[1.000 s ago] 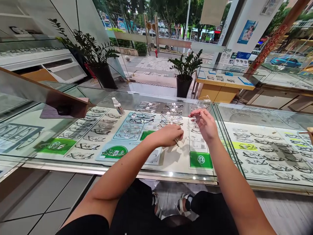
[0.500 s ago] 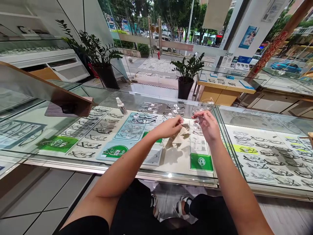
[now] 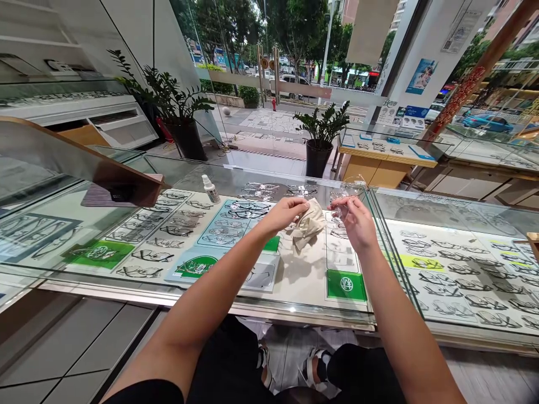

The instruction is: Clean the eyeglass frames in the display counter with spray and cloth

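The clear-framed glasses (image 3: 347,193) are nearly see-through, thin and glinting, pinched by the fingertips of the right hand (image 3: 356,221) just above the glass counter (image 3: 295,280). Just beside them, the left hand (image 3: 284,213) is closed on a crumpled beige cloth (image 3: 309,227) that hangs between the two hands. A second ago that cloth lay low on the counter under the left hand; it has since been lifted up and brought close to the glasses, while a small spray bottle (image 3: 210,189) stands well off to the left hand's far side.
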{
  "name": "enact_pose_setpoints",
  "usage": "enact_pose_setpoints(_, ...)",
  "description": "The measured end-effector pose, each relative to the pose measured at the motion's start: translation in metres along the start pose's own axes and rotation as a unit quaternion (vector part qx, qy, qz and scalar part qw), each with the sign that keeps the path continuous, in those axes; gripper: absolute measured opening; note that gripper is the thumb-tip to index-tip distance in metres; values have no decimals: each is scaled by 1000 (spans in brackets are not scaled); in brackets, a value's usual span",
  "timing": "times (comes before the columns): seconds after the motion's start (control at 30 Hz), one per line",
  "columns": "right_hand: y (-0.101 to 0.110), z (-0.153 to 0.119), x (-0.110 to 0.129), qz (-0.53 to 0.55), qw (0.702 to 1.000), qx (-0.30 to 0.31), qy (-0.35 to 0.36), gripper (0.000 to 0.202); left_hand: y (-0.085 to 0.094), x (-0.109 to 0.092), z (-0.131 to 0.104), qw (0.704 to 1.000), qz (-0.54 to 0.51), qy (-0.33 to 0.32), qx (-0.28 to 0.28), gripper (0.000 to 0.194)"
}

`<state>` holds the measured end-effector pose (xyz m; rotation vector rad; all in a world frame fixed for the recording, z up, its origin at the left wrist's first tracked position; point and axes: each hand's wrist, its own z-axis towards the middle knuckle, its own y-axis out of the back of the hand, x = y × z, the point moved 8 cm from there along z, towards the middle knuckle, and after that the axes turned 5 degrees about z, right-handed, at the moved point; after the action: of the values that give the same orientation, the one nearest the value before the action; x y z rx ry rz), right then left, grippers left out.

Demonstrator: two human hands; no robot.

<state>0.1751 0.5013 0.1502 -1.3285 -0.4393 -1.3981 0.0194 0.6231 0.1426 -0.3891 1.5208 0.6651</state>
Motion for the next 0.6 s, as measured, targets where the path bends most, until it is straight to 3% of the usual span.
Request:
enact_pose_setpoints(0.43,-21,-9,-3,0,997,75,-25,22,21,-20,-3,986,-9,-122,-111,36)
enact_pose_setpoints(0.6,-24,-11,-5,-2,996,86,-36,23,18,-15,-2,988,-55,-91,-112,45)
